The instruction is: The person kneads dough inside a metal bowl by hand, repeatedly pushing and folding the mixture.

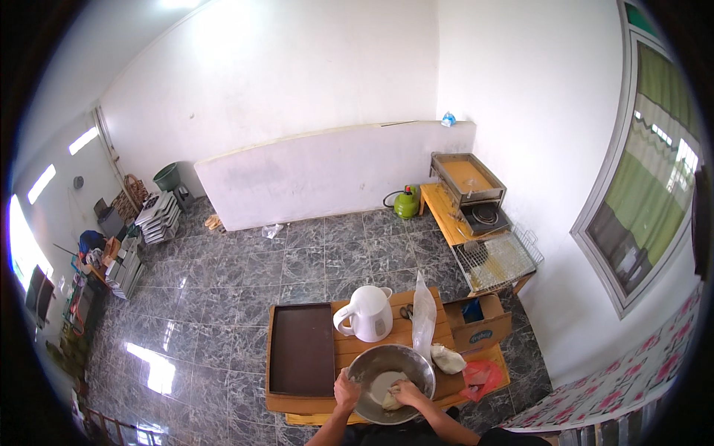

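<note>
A wide steel mixing bowl (428,372) sits at the near edge of the wooden table (357,349). My left hand (346,389) grips its left rim. Inside, my right hand (407,393) is closed around a pale lump of dough (390,402), its fingertips partly hidden. Whitish flour or batter (381,383) covers the bowl's bottom around the lump. Just behind the bowl stands a white electric kettle (370,315). A tall clear plastic bag (424,320) rises by the right rim, with a white bundle (448,360) beside it.
A dark rectangular tray (301,349) lies on the table's left. To the right are a red plastic bag (482,380) and an open cardboard box (483,327). Beyond, a bench (446,215) carries a fryer pan (468,175) and wire rack (494,264), near a green gas cylinder (406,203).
</note>
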`<action>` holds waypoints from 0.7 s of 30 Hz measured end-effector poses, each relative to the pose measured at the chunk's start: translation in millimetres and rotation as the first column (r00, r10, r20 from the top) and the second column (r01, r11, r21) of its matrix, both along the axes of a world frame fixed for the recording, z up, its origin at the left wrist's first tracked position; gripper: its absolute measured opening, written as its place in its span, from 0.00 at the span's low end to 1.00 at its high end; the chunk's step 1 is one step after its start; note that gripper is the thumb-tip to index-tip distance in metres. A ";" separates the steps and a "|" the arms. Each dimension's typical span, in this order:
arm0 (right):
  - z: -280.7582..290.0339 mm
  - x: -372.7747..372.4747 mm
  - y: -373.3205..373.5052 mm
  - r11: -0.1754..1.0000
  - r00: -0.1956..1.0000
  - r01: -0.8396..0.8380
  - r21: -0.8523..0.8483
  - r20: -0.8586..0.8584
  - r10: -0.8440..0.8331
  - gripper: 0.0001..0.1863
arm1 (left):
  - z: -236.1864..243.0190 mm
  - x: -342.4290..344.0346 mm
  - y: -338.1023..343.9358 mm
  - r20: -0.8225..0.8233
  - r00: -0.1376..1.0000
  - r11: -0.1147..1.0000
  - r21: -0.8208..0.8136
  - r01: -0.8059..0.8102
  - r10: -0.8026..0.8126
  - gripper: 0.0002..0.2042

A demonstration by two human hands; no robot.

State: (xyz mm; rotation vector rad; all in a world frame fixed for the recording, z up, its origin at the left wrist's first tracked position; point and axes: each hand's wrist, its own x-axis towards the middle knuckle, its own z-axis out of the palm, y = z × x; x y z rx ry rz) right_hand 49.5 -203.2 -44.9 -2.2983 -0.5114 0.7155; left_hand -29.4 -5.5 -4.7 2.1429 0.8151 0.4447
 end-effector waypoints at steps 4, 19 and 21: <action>6.6 11.0 -4.1 0.999 0.999 0.004 0.033 -0.052 -0.002 0.22 | 3.1 -1.5 3.1 0.001 1.000 0.997 -0.071 0.030 -0.030 0.20; 43.3 -11.7 16.4 0.944 0.930 -0.317 0.090 -0.165 0.328 0.20 | 12.4 -1.4 -4.8 0.019 1.000 0.983 -0.183 0.011 -0.007 0.17; 42.4 -11.6 16.9 0.938 0.929 -0.331 0.102 -0.141 0.343 0.20 | 6.9 -0.8 -4.7 0.023 1.000 0.983 -0.180 0.023 -0.020 0.18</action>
